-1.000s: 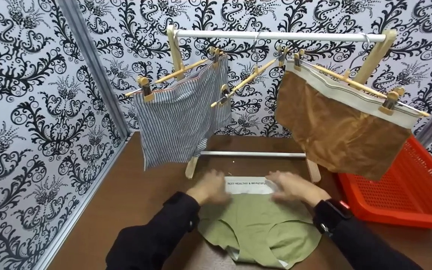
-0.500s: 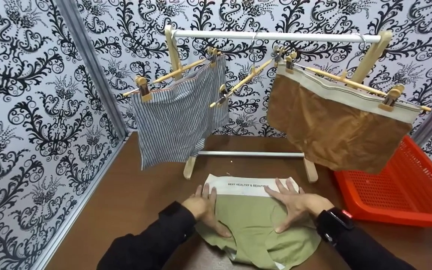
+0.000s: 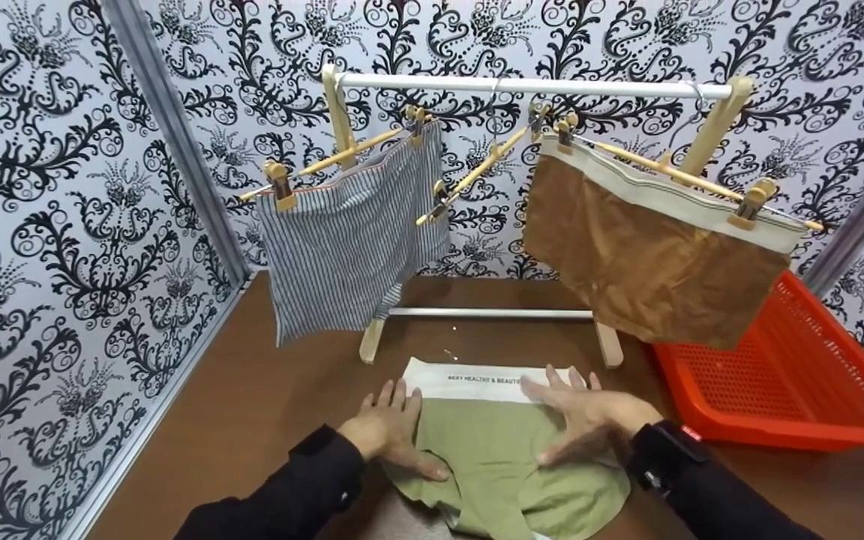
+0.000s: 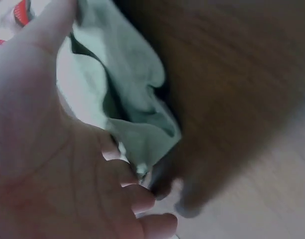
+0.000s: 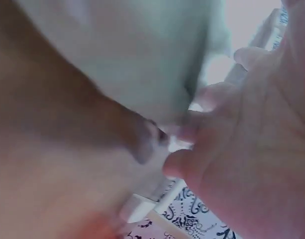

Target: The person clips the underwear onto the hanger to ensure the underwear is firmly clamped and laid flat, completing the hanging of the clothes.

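Note:
A pair of olive-green underpants [image 3: 488, 442] with a white printed waistband lies spread on the brown table, waistband toward the rack. On its left edge rests my left hand [image 3: 391, 435], fingers straight and spread, thumb near the leg opening. My right hand [image 3: 582, 416] lies over the right side, its fingers extended across the waistband's right end. In the left wrist view, the green fabric [image 4: 127, 74] shows folds beside the left palm [image 4: 48, 164]. The right wrist view is blurred; the right palm [image 5: 252, 134] is beside the fabric there.
Behind stands a small rack with a white rail [image 3: 537, 84]. Striped shorts [image 3: 349, 247] hang clipped at left and brown shorts [image 3: 649, 247] at right. Between them hangs a bare clip hanger [image 3: 477, 172]. A red basket [image 3: 769, 431] stands on the right.
Both hands were moving at the waistband a second ago; they have since spread outward and down onto the underpants' sides. The waistband now lies wider and flatter. The camera view has shifted slightly.

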`<state>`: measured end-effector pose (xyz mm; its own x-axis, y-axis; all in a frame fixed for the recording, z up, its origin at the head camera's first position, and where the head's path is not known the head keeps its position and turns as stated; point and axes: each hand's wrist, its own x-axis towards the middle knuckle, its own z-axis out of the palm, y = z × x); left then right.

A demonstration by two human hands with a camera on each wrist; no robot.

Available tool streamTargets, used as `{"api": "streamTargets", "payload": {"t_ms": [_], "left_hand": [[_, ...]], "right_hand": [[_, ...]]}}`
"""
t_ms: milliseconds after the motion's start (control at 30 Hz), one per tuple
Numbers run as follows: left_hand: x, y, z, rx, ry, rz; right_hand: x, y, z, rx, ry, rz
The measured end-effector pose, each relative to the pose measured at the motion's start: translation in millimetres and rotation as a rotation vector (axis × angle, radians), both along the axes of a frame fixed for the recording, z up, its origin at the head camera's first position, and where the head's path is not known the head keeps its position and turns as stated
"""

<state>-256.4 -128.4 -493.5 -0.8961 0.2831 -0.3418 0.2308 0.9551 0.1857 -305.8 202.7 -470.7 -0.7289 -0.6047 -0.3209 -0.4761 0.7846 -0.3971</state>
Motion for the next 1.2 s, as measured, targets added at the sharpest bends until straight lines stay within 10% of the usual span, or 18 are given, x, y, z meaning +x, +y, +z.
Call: {"api": "streamTargets", "payload": {"t_ms": [133, 333, 567, 767, 1200], "left_hand": [[3.5, -7.2, 26.8, 0.216, 0.110, -0.003], [-7.5, -16.7, 72.7, 0.767, 0.458, 0.097], [5.7, 8.0, 133.6, 1.179, 0.678, 0.088], [5.3, 33.5, 167.0, 1.360, 0.716, 0.014], [-0.1, 53.1, 186.4, 1.322, 0.851, -0.014]], "right_hand": [[-8.1, -3.5, 26.0, -0.152, 0.056, -0.056], [-29.1, -20.2, 77.3, -0.404, 0.190, -0.166], [-58.2, -47.8, 140.8, -0.846, 0.031, -0.408], [-71.9, -80.7, 177.9, -1.266, -0.221, -0.485], [-64.1, -123.5, 218.9, -1.562, -0.385, -0.525]]}}
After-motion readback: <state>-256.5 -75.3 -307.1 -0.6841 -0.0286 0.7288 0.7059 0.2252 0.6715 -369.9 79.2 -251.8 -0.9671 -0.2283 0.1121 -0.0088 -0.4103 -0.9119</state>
